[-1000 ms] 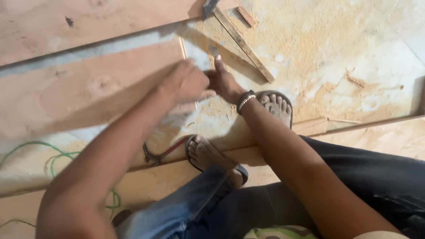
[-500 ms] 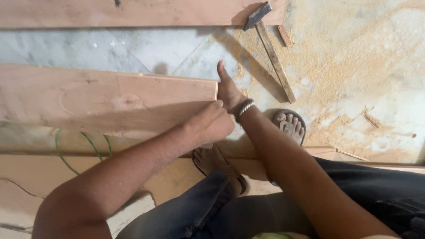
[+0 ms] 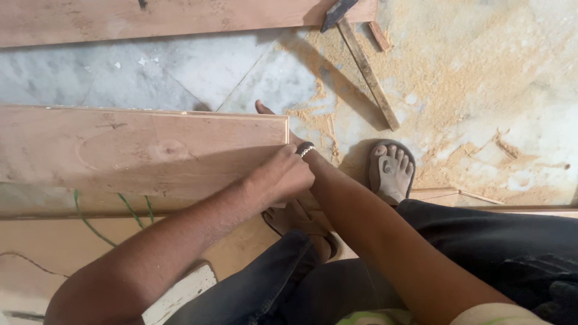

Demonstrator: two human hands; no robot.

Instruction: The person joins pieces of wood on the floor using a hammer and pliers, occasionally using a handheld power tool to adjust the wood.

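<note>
A long plywood board (image 3: 138, 147) lies across the left half of the view, its right end near the middle. My left hand (image 3: 283, 177) is closed on the board's lower right corner. My right hand (image 3: 260, 108) reaches behind that same end. Only a fingertip shows over the top edge, and the wrist wears a beaded band (image 3: 305, 148). The rest of that hand is hidden by the board.
A hammer (image 3: 361, 66) with a wooden handle lies on the sawdust-covered marble floor (image 3: 481, 90) at the top. Another plank (image 3: 150, 18) runs along the top edge. My sandalled foot (image 3: 391, 168) rests to the right, and green wire (image 3: 120, 207) lies under the board.
The board's right end has come up and nearer, now covering most of my right hand. My left hand slid down to the board's lower right corner. The view has shifted left.
</note>
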